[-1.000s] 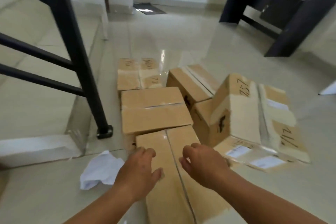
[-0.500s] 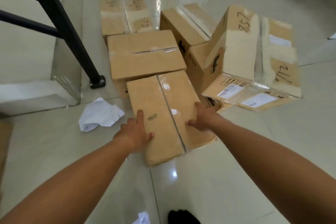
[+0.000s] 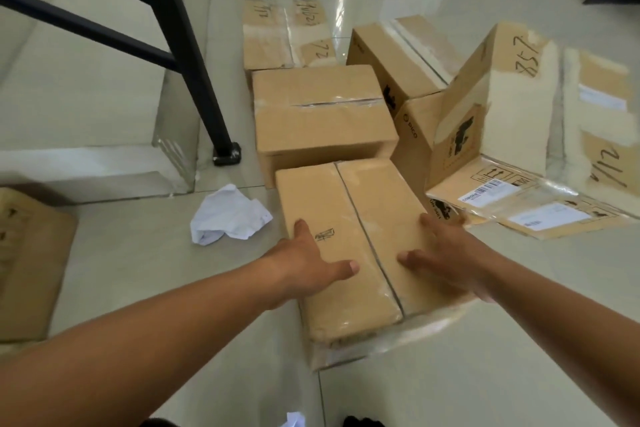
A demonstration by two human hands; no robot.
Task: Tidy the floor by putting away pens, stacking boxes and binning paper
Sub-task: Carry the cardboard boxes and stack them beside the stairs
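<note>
A long taped cardboard box (image 3: 349,204) lies on the tiled floor right in front of me. My left hand (image 3: 304,267) grips its left side, thumb and forefinger on the top face. My right hand (image 3: 446,260) grips the right side, thumb on top and the other fingers down over the edge. The box's near end looks blurred. A crumpled white paper (image 3: 228,215) lies on the floor left of the box. Another scrap of white paper (image 3: 294,419) shows at the bottom edge. No pens are in view.
Behind the held box are a squarer box (image 3: 322,114), a flat marked box (image 3: 277,35), a tilted box (image 3: 398,55) and a big leaning box (image 3: 519,114). A black railing post (image 3: 194,62) stands on a white step (image 3: 86,166). One more box (image 3: 27,263) lies far left.
Both hands went from hovering over the box to taking hold of its two sides, sliding a little nearer along it. The view tilted down and closer.
</note>
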